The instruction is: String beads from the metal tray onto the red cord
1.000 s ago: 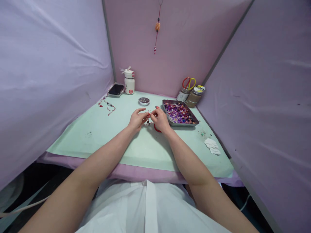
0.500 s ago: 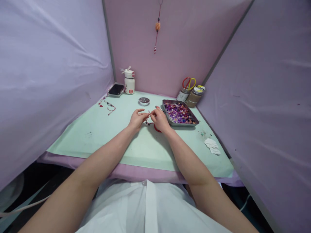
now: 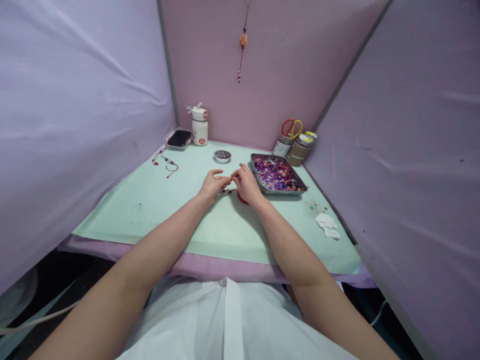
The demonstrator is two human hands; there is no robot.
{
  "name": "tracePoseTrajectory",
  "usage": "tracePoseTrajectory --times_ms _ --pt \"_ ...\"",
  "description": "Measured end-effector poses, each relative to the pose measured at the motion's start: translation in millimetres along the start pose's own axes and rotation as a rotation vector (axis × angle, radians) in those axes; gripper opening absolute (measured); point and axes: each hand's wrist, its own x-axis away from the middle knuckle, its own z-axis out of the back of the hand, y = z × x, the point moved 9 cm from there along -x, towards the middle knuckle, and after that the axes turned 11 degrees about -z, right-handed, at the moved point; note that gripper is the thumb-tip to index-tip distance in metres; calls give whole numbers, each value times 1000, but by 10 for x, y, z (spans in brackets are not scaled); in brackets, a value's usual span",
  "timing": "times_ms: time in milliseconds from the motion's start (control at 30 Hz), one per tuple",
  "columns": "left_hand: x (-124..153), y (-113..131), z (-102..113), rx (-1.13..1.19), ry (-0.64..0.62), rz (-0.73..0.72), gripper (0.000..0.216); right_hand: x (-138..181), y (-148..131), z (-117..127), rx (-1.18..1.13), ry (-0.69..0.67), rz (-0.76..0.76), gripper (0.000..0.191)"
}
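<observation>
My left hand (image 3: 213, 186) and my right hand (image 3: 245, 184) meet fingertip to fingertip over the middle of the table. Both pinch a thin red cord, which is mostly hidden by the fingers. Dark and pale beads on a beaded cord (image 3: 227, 191) hang just below the left fingers, close to the tabletop. Under my right wrist lies a red ring-shaped thing (image 3: 242, 199), partly covered, perhaps a spool. Just beyond the right knuckles shows a small red-tipped item whose kind I cannot make out.
A metal tray (image 3: 279, 192) of purple and red beads sits right of my hands. Behind it stand scissors (image 3: 291, 129) in a jar and a brown jar (image 3: 301, 150). A round tin (image 3: 222, 156), white bottle (image 3: 200, 127), phone (image 3: 179, 138), beaded strings (image 3: 171, 167) and crumpled tissue (image 3: 327, 226) lie around.
The small red loop that stood up between my fingertips no longer shows. My fingertips have drawn closer together; the arms and the other things stay put.
</observation>
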Motion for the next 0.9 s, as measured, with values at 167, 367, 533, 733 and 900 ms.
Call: tracePoseTrajectory --times_ms 167,367,533,733,900 --pt "-35 -21 26 6 26 -4 49 17 21 136 -70 97 -72 7" --pt "-68 -21 54 15 44 -61 50 0 206 32 -295 15 -323 11" --pt "-51 25 3 24 4 -87 44 5 298 -72 -557 -61 -446 17" --pt "-58 58 -41 18 -47 -124 39 48 355 -146 -750 -151 -576 17" --pt "-41 140 -74 -10 -82 -192 36 98 383 -225 -900 -230 -686 17"
